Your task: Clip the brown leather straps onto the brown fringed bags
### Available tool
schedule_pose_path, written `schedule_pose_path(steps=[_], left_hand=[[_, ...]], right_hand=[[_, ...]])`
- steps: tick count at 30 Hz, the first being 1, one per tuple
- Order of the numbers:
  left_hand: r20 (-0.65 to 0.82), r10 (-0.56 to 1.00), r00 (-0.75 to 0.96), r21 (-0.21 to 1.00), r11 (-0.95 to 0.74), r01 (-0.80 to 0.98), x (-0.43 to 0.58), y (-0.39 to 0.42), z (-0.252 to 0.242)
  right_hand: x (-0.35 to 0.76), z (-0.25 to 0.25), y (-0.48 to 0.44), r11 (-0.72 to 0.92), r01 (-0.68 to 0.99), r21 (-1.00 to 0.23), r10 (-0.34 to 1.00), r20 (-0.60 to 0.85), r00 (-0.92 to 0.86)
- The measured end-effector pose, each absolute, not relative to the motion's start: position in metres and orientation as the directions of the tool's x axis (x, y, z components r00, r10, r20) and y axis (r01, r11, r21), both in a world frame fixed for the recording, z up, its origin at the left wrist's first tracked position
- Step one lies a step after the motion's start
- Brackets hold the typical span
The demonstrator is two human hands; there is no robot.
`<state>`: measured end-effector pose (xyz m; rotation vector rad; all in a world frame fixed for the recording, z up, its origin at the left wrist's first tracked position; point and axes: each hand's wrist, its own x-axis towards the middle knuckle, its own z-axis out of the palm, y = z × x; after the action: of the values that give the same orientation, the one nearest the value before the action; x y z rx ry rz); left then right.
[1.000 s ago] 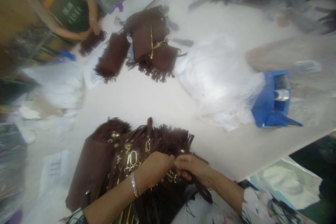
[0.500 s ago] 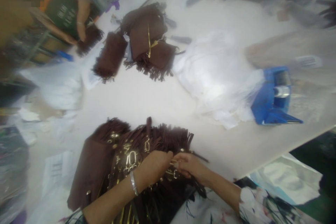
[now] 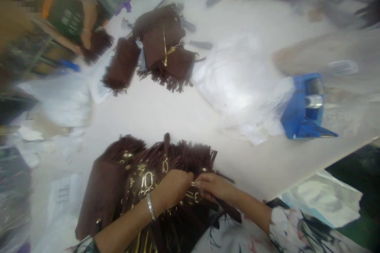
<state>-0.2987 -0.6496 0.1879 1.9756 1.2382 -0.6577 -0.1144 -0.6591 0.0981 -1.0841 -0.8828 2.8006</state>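
Note:
Several dark brown fringed handbags (image 3: 99, 193) lie heaped at the front of the table, with gold clasps (image 3: 147, 180) and zips bunched among them. Over the right part of the heap my left hand (image 3: 178, 185), with a silver bracelet at the wrist, is closed in a pinch; its fingertips hide what they grip. My right hand (image 3: 215, 186) is closed too, its fingertips almost meeting the left ones around a small gold metal piece. A brown strap (image 3: 230, 209) hangs from under the right hand. Fringe (image 3: 196, 154) spreads behind both hands.
More brown fringed bags (image 3: 123, 63) lie across the table. White plastic wrapping (image 3: 237, 83) and a blue holder (image 3: 299, 106) are to the right. At the far left, a co-worker's hand (image 3: 86, 39) touches another fringed piece. The table edge (image 3: 323, 168) runs along the right.
The gold ring seen between my fingertips is now mostly hidden. The strap under my right hand has swung a little to the right. The view has shifted slightly.

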Motion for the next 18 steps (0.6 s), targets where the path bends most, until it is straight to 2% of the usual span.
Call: schedule_pose_path(steps=[7,10,13,18], left_hand=[[-0.731,0.535,0.424,0.314,-0.288,0.905,-0.297,-0.649,0.194],[-0.747,0.522,0.412,0.307,-0.278,0.910,-0.297,-0.650,0.194],[-0.756,0.521,0.397,0.310,-0.250,0.917,-0.299,-0.650,0.192],[-0.799,0.469,0.376,0.295,-0.239,0.925,-0.300,-0.645,0.182]], right_hand=[[-0.115,0.093,-0.649,-0.926,0.180,-0.331,0.032,-0.545,-0.838],[-0.115,0.095,-0.650,-0.937,0.173,-0.305,0.021,-0.540,-0.841],[-0.116,0.095,-0.652,-0.919,0.165,-0.357,0.072,-0.565,-0.822],[-0.112,0.095,-0.648,-0.763,0.304,-0.570,0.165,-0.628,-0.761]])
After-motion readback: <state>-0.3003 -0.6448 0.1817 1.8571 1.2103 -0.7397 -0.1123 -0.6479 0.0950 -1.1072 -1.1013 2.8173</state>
